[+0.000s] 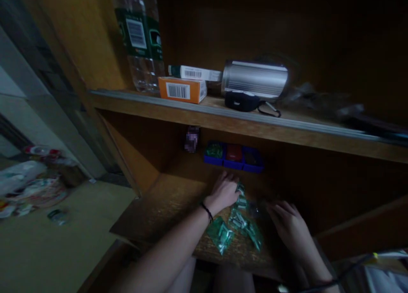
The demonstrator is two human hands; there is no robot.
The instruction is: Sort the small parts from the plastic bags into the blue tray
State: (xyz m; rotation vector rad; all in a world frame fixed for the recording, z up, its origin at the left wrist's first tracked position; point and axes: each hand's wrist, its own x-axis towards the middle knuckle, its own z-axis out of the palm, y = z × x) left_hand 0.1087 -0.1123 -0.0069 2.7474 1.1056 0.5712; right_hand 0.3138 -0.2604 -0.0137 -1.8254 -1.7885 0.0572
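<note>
My left hand (223, 191), with a dark band at the wrist, reaches over the wooden desk surface. Its fingers are closed on the edge of a small green clear packet (241, 201). Nearer to me lie more green packets, one on the left (220, 234) and one on the right (253, 234), with pale pieces inside. My right hand (288, 223) hovers at the right, fingers loosely apart and somewhat blurred. Close to its fingertips is a small clear, dark-looking packet (254, 210). Behind my hands stands a blue three-part tray (233, 164) holding green, red and dark contents.
Overhead, the shelf edge (191, 110) carries a large water bottle (140, 38), an orange box (181, 90), a silver cylinder (256, 78) and a black case with a carabiner (242, 101). A black cable (347, 274) crosses at lower right. Bagged litter (32, 186) lies on the floor at left.
</note>
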